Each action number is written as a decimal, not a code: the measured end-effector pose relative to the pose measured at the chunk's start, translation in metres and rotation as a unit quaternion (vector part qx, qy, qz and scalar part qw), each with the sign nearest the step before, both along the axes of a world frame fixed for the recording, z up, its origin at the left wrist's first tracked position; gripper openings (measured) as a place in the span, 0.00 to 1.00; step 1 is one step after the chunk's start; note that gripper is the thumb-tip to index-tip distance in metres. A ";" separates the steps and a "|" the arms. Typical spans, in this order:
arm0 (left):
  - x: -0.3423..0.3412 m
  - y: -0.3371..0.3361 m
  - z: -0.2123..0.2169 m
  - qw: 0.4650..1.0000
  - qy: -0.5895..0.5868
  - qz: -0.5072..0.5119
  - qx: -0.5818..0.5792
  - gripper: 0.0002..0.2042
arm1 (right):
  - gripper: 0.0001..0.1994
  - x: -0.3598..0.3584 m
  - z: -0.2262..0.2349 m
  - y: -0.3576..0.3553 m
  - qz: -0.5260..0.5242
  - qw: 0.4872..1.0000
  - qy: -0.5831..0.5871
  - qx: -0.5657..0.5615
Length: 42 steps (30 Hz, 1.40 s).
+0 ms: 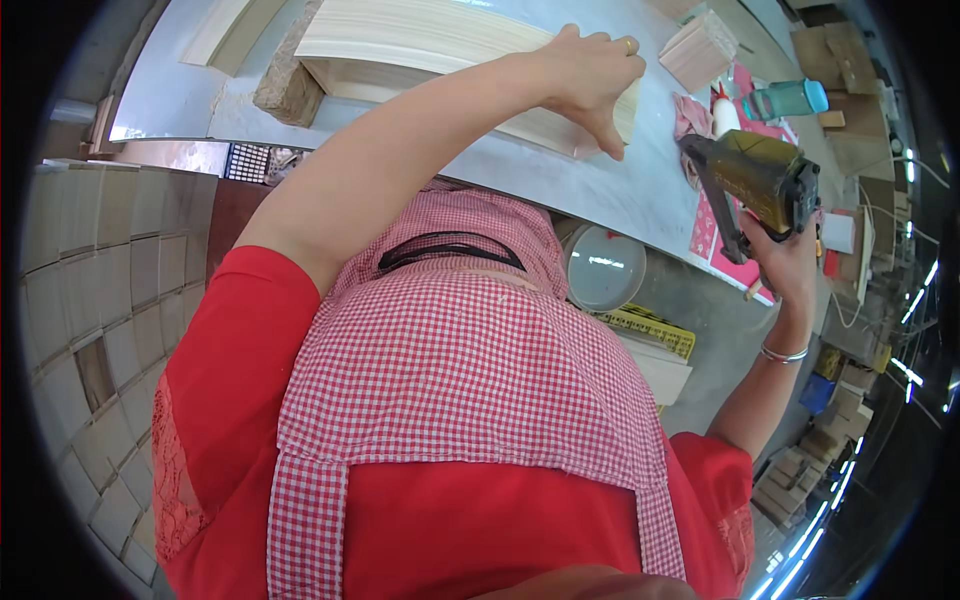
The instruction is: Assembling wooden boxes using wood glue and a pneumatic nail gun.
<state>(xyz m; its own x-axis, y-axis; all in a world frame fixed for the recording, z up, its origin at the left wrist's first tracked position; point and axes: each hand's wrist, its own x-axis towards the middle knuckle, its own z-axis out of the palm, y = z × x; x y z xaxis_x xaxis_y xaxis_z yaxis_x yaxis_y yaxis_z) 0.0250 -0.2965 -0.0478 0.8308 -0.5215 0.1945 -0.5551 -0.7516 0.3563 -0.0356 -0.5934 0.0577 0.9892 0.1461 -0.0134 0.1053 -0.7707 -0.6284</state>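
Looks partway through, judging by the pale wooden assembly (400,40) lying lengthwise on the bench (650,190), with boards apparently already meeting at an angle. Can't see fastenings, so can't say which joints are done or left. Reaching over the assembly's right end with the left hand (590,85), fingers and thumb spread, seemingly touching; can't tell how firmly. Gripping what looks like a nail gun (755,185) in the right hand (785,260), clear of the wood. Not fastening right now.
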 end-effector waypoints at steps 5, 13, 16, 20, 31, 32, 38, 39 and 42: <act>-0.001 -0.002 0.003 1.000 0.014 0.003 0.012 0.42 | 0.19 -0.001 0.023 0.029 0.116 0.990 0.027 -0.075; -0.002 -0.003 0.002 1.000 0.015 0.007 0.006 0.40 | 0.22 0.006 0.020 0.043 0.140 0.985 0.016 -0.103; -0.002 -0.003 0.001 1.000 0.012 0.007 0.004 0.40 | 0.22 0.009 0.019 0.043 0.145 0.986 0.024 -0.084; -0.003 -0.003 0.000 1.000 0.009 0.007 0.002 0.38 | 0.22 0.012 0.019 0.044 0.145 0.985 0.060 -0.073; -0.005 -0.002 0.003 1.000 0.006 0.013 0.003 0.37 | 0.23 0.031 0.026 0.045 0.186 0.978 0.049 -0.078; -0.005 -0.001 0.004 1.000 0.008 0.015 0.003 0.37 | 0.23 0.033 0.026 0.045 0.184 0.979 0.043 -0.072; -0.004 -0.001 0.008 0.999 0.030 0.022 0.006 0.38 | 0.21 0.061 0.018 0.049 0.146 0.988 0.029 -0.043; -0.003 -0.001 0.008 0.999 0.033 0.024 0.009 0.38 | 0.20 0.066 0.018 0.050 0.142 0.988 0.039 -0.056; -0.004 0.000 0.009 0.999 0.022 0.024 0.009 0.38 | 0.19 0.074 0.016 0.049 0.134 0.987 0.057 -0.068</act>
<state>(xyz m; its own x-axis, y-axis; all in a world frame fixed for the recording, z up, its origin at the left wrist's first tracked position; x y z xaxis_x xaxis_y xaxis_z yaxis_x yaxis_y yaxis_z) 0.0208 -0.2969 -0.0393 0.8623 -0.4843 0.1477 -0.5025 -0.7830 0.3666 0.0384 -0.5440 0.0740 0.9061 0.3916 -0.1605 0.2510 -0.8026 -0.5412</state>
